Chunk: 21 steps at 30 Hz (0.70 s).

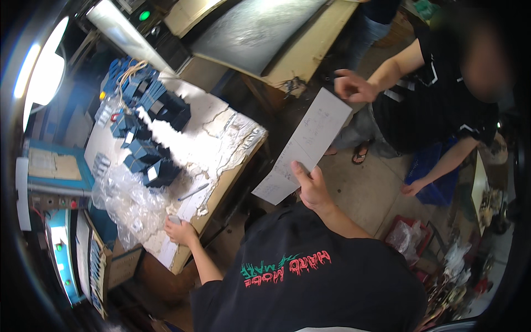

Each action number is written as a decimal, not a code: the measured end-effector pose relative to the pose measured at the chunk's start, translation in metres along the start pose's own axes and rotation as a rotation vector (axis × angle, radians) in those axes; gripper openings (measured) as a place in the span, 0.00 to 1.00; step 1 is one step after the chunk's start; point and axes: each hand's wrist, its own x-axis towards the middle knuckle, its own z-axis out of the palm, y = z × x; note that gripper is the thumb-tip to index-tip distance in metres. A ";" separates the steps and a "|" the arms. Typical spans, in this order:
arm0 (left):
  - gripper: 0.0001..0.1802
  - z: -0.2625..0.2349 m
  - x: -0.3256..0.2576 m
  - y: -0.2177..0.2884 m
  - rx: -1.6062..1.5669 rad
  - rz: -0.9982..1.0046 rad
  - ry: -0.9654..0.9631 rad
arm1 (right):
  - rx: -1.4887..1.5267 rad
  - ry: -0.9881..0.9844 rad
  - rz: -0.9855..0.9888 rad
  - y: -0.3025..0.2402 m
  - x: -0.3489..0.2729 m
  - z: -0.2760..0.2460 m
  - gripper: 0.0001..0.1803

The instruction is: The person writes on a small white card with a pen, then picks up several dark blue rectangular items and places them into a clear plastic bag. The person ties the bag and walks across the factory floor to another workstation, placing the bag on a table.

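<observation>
While the right hand (pixel 311 188) holds a paper sheet (pixel 306 145), the left hand (pixel 178 228) rests on the worktop (pixel 215 145).
Right arm raised forward, thumb and fingers pinched on the sheet's near edge; another person's hand (pixel 354 87) grips its far end. Left fingers curled shut over a small pale object at the worktop's near edge, beside clear plastic wrap (pixel 130 202) and blue boxes (pixel 149 124).
</observation>
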 end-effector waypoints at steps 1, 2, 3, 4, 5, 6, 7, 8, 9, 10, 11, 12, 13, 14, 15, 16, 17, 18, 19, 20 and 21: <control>0.32 -0.001 0.000 0.002 0.004 -0.006 -0.012 | -0.003 -0.026 0.003 0.003 0.002 0.009 0.19; 0.32 -0.003 -0.001 0.003 -0.005 -0.002 -0.010 | 0.005 -0.057 0.000 0.008 0.004 0.019 0.18; 0.32 -0.005 -0.002 0.004 -0.021 0.000 -0.004 | 0.006 -0.079 0.050 0.013 0.005 0.028 0.19; 0.32 -0.007 -0.003 0.005 -0.025 0.006 -0.009 | 0.015 -0.107 0.092 0.017 0.007 0.038 0.19; 0.32 -0.008 -0.003 0.006 -0.038 0.011 -0.008 | 0.024 -0.117 0.153 0.023 0.008 0.049 0.19; 0.32 -0.010 -0.004 0.006 -0.059 0.011 -0.006 | 0.040 -0.147 0.148 0.028 0.008 0.060 0.19; 0.32 -0.011 -0.005 0.006 -0.055 0.014 -0.016 | 0.055 -0.160 0.164 0.033 0.008 0.072 0.20; 0.32 -0.012 -0.005 0.005 -0.059 0.013 -0.024 | 0.071 -0.174 0.180 0.038 0.008 0.084 0.20; 0.32 -0.012 -0.005 0.004 -0.086 0.035 -0.008 | 0.074 -0.191 0.191 0.042 0.009 0.096 0.20; 0.32 -0.013 -0.005 0.003 -0.088 0.013 -0.036 | 0.077 -0.207 0.200 0.047 0.009 0.108 0.21; 0.32 -0.013 -0.005 0.001 -0.112 0.015 -0.043 | 0.090 -0.213 0.212 0.052 0.009 0.120 0.21; 0.32 -0.013 -0.004 0.000 -0.154 0.033 -0.033 | 0.093 -0.212 0.207 0.057 0.010 0.132 0.21; 0.31 -0.012 -0.003 -0.001 -0.184 0.030 -0.044 | 0.106 -0.201 0.208 0.062 0.010 0.144 0.21; 0.31 -0.012 -0.002 -0.003 -0.220 0.022 -0.061 | 0.120 -0.188 0.208 0.068 0.011 0.155 0.21; 0.32 -0.013 -0.001 -0.005 -0.274 0.030 -0.059 | 0.119 -0.209 0.234 0.073 0.012 0.164 0.22; 0.32 -0.013 0.001 -0.007 -0.336 0.026 -0.077 | 0.119 -0.226 0.260 0.078 0.014 0.172 0.23; 0.25 -0.016 0.002 -0.010 -0.364 0.081 -0.041 | 0.128 -0.242 0.293 0.083 0.015 0.180 0.24; 0.23 -0.020 0.004 -0.013 -0.533 0.077 -0.078 | 0.130 -0.237 0.294 0.089 0.015 0.187 0.23; 0.20 -0.024 0.008 -0.015 -0.714 0.074 -0.110 | 0.142 -0.233 0.301 0.095 0.016 0.194 0.23; 0.17 -0.031 0.012 -0.017 -0.900 0.073 -0.144 | 0.153 -0.230 0.311 0.101 0.015 0.200 0.23; 0.13 -0.039 0.016 -0.019 -1.020 0.020 -0.294 | 0.174 -0.205 0.304 0.107 0.014 0.207 0.23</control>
